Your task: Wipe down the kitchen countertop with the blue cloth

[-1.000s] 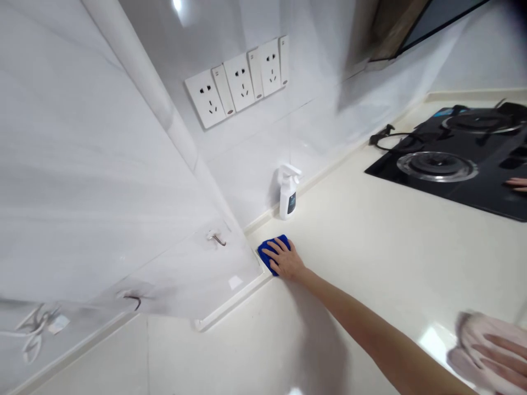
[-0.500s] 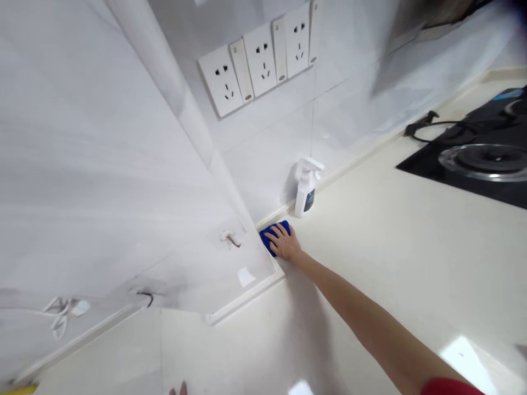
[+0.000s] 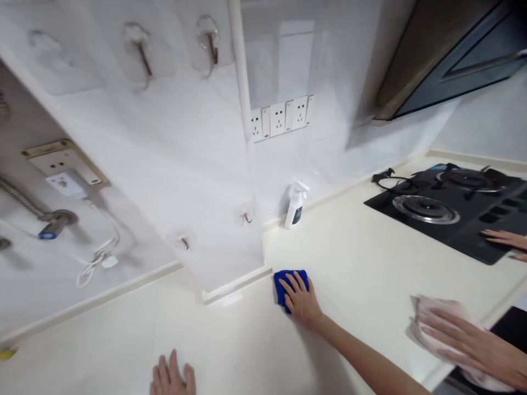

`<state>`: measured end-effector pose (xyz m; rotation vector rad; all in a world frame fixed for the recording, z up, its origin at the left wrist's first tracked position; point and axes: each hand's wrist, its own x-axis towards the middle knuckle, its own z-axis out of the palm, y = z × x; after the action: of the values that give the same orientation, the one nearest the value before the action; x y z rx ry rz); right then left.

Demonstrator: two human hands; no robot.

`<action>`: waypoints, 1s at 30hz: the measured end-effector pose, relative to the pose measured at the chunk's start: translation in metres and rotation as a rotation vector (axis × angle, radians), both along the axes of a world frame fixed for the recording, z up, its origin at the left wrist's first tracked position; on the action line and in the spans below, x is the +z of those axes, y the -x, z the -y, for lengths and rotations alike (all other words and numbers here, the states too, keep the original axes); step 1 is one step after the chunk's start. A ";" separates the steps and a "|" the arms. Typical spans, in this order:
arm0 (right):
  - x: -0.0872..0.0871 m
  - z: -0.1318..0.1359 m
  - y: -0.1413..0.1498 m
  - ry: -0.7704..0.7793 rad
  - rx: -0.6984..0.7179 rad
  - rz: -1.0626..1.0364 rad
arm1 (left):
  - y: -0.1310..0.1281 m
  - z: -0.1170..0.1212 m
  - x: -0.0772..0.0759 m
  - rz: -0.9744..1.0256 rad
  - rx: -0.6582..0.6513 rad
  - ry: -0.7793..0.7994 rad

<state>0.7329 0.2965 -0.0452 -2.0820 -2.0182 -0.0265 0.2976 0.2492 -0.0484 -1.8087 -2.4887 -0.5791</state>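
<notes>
My right hand (image 3: 302, 300) lies flat with fingers spread on a folded blue cloth (image 3: 282, 281), pressing it onto the cream countertop (image 3: 362, 263) just off the corner of the white wall panel (image 3: 230, 274). Only the fingers of my left hand (image 3: 172, 376) show at the bottom edge; they rest flat and open on the countertop and hold nothing.
A white spray bottle (image 3: 295, 206) stands against the back wall under a row of sockets (image 3: 280, 118). A black gas hob (image 3: 448, 208) sits at right below a range hood. Another person's hand (image 3: 465, 340) presses a pink cloth (image 3: 432, 315); another hand (image 3: 504, 238) touches the hob.
My right hand has slid the blue cloth out of the wall corner toward me. My left hand has come into view at the bottom. The view has lifted and widened.
</notes>
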 end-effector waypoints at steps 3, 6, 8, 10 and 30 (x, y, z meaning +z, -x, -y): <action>-0.002 0.031 0.049 0.083 -0.053 -0.006 | -0.003 0.003 0.010 0.004 -0.019 0.029; 0.000 0.049 0.116 0.147 0.000 -0.083 | -0.001 0.005 0.009 0.020 -0.013 0.028; 0.003 0.057 0.156 0.162 0.109 -0.162 | 0.000 0.005 0.003 0.056 0.011 0.032; 0.006 0.063 0.180 0.153 0.247 -0.263 | -0.007 0.006 -0.003 0.121 -0.015 0.016; -0.067 0.197 0.015 -0.401 0.030 -0.161 | -0.159 0.024 0.008 -0.011 -0.957 -0.015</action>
<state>0.7182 0.0997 -0.1127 -1.7459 -1.7762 -0.2306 0.4566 0.2251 -0.0406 -2.8984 -1.4440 -0.5581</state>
